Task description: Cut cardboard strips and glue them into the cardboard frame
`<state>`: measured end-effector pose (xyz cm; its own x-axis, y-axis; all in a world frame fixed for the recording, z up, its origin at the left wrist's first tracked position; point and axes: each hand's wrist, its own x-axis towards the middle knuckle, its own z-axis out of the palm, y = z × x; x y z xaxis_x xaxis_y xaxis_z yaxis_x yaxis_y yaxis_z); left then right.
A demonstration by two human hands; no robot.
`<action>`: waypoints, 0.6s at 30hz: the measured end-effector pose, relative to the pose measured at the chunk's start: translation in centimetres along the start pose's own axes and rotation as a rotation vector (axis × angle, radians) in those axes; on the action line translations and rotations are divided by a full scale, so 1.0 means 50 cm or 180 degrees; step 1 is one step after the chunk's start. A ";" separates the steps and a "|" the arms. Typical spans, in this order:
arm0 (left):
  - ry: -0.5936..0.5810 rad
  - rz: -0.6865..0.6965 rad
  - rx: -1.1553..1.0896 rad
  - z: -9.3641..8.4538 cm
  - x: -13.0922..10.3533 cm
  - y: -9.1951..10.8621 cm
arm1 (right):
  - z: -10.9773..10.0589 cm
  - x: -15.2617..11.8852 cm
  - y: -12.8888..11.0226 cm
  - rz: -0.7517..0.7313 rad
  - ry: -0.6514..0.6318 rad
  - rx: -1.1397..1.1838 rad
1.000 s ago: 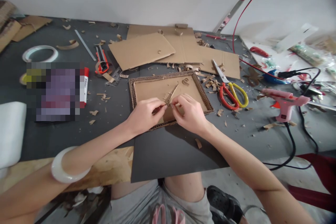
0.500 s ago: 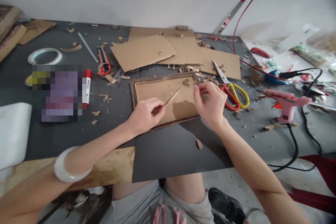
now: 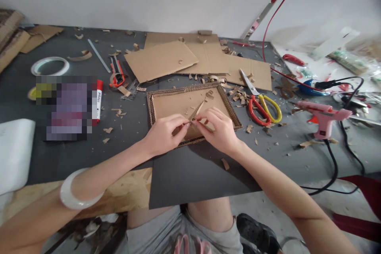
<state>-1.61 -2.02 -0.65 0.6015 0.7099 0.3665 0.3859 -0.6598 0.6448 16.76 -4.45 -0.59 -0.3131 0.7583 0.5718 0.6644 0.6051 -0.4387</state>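
Observation:
A shallow cardboard tray [image 3: 233, 112] with corrugated rims lies on the dark table. Over its front edge, my left hand [image 3: 169, 131] pinches a thin cardboard strip [image 3: 200, 107], which slants up and away to the right. The fingertips of my right hand [image 3: 218, 129] are closed on the same strip near its lower end, almost touching my left fingertips. A small curled cardboard scrap [image 3: 210, 95] sits inside the tray at its far right. The strip's lower end is hidden by my fingers.
Scissors [image 3: 262, 107] and a pink glue gun [image 3: 324, 115] lie to the right. Cardboard sheets [image 3: 160, 60] are behind the tray. An orange cutter [image 3: 117, 72], a tape roll [image 3: 50, 66] and a red-capped marker [image 3: 97, 101] lie left. Scraps are scattered around.
My right hand has moved left and down from the tray's right side to the strip, and its fingers have closed there. My left hand has barely moved.

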 end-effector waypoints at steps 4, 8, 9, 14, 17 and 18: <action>0.0077 -0.0027 0.0020 -0.001 0.001 0.001 | -0.002 -0.001 0.003 0.0019 -0.0124 0.0050; 0.0005 -0.0015 0.0032 -0.002 0.003 0.002 | 0.003 -0.001 0.005 -0.0062 -0.0132 0.0037; 0.0001 -0.0006 0.0033 -0.002 0.003 0.002 | 0.004 -0.001 0.006 -0.0065 -0.0120 0.0040; 0.0013 -0.0039 0.0123 0.002 0.001 -0.002 | 0.005 -0.003 0.009 -0.0009 -0.0305 0.0043; -0.0003 -0.0019 0.0149 0.003 0.000 -0.005 | 0.002 -0.004 0.010 0.0046 -0.0474 0.0023; -0.0018 -0.0015 0.0148 0.003 0.000 -0.005 | 0.001 -0.004 0.010 0.0068 -0.0522 0.0035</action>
<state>-1.60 -1.88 -0.91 0.6034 0.7118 0.3595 0.4209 -0.6672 0.6146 17.11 -4.29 -0.95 -0.4060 0.8000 0.4418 0.6650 0.5902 -0.4576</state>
